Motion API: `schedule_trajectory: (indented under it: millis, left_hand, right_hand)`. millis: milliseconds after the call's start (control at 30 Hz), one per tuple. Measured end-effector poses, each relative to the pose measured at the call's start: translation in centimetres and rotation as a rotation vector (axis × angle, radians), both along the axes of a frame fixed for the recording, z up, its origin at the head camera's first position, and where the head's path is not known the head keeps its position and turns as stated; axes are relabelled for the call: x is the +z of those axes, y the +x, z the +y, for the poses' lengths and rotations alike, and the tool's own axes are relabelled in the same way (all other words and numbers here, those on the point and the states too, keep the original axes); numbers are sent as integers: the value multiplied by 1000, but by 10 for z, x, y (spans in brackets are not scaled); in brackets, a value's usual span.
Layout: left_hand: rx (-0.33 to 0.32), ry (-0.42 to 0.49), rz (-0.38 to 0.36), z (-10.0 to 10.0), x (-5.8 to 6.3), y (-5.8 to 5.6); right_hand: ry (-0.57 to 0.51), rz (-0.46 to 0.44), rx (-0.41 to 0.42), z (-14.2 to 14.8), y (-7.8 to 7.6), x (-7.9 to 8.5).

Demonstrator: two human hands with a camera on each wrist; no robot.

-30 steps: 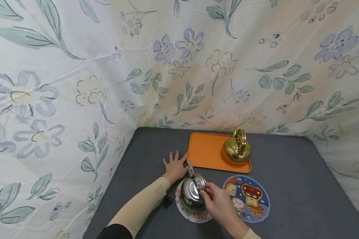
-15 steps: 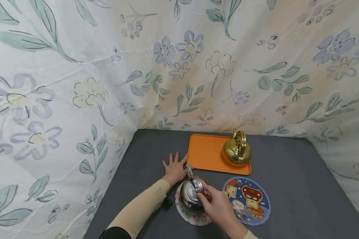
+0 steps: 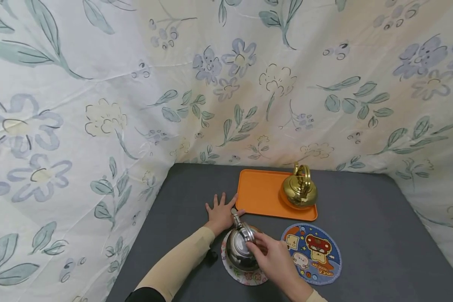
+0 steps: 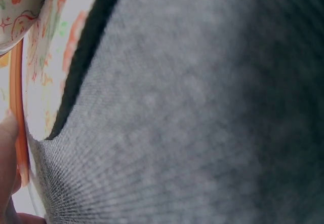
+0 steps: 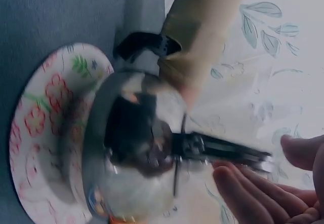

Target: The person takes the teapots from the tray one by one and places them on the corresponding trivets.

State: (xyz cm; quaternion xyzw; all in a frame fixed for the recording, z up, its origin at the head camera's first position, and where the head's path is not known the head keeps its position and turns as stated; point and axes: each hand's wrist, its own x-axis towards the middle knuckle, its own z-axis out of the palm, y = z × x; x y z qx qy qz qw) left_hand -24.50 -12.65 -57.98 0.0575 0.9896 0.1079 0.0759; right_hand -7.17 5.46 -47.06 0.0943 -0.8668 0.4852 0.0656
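A shiny silver kettle (image 3: 242, 251) stands on a round flower-patterned mat (image 3: 245, 277) near the table's front, its spout pointing back and left. My right hand (image 3: 273, 256) is at the kettle's handle from the right, thumb and fingers on either side of it. The right wrist view shows the handle (image 5: 228, 150) blurred between the thumb and fingers, with a small gap at the thumb. My left hand (image 3: 220, 214) lies spread on the dark table, its fingertips by the near left corner of an orange tray (image 3: 260, 193). Part of it edges into the left wrist view.
A gold kettle (image 3: 300, 191) stands on the tray's right end. To the right of the silver kettle lies a round blue cartoon mat (image 3: 326, 241). A small black object (image 3: 211, 256) sits beside the left forearm. Floral cloth (image 3: 279, 105) hangs behind and along the sides.
The silver kettle has turned a little, its spout swinging left, and my right hand has shifted slightly left with it. The left hand has stayed in place.
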Motion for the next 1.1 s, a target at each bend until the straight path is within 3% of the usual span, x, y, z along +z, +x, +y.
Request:
schedule_trajectory:
  millis: [100, 333, 600, 800, 1000, 1100]
  left_hand:
    - [-1, 10, -1, 1, 1, -1]
    - [-8, 39, 1, 0, 1, -3]
    - [-17, 46, -20, 0, -5, -9]
    - [-19, 42, -4, -4, 0, -8]
    - [-22, 45, -17, -8, 5, -4]
    - [-35, 57, -18, -7, 7, -8]
  right_hand:
    - [26, 7, -11, 9, -7, 6]
    - [168, 144, -66, 46, -38, 34]
    - [284, 205, -114, 78, -73, 58]
    - [318, 185, -169, 89, -96, 63]
    - [336, 168, -203, 94, -107, 62]
    - [339, 164, -229, 100, -114, 65]
